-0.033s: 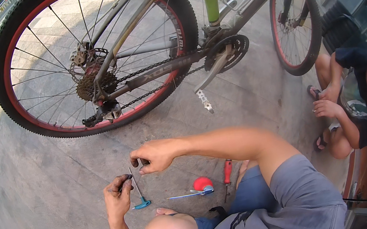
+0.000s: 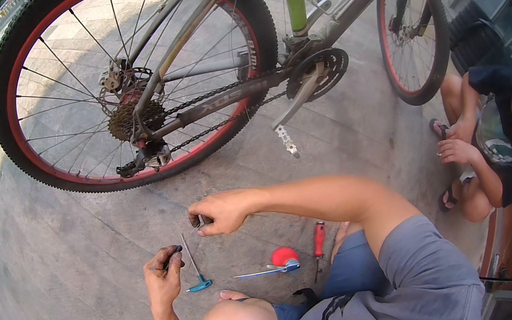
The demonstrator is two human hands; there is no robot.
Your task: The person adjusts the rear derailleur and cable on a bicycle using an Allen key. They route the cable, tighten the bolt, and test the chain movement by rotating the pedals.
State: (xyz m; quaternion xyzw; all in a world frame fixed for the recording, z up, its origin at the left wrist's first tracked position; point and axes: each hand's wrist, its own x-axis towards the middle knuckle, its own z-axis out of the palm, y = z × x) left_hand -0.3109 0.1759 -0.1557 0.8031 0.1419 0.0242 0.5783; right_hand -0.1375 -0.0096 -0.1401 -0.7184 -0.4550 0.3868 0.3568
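Evidently, the slim T-shaped tool with a teal grip and a grey metal shaft [image 2: 199, 282] lies just to the right of the fingers of the bare, grime-blackened left hand [image 2: 164, 275], with a narrow gap showing between. Its long axis runs away from the body: the grip is on the near side of those fingers, and the shaft reaches past them, slanting slightly left, until its tip lies nearer and to the left of the fingers of the bare, dirty right hand [image 2: 221, 213]. Of the two, the left is closer. Its thumb and fingers are drawn together; whether the dark spot at their tips is a small part or only grime, I cannot tell. The right fingers curl downward toward the thumb, and whether they pinch anything is unclear. The tool looks thin and straight, its grip set crosswise with a short metal stub at the left end, flat on the stained grey paving [image 2: 95, 257]. Farther right of the left fingers lies a red-handled screwdriver with a dark shaft [image 2: 319, 238].
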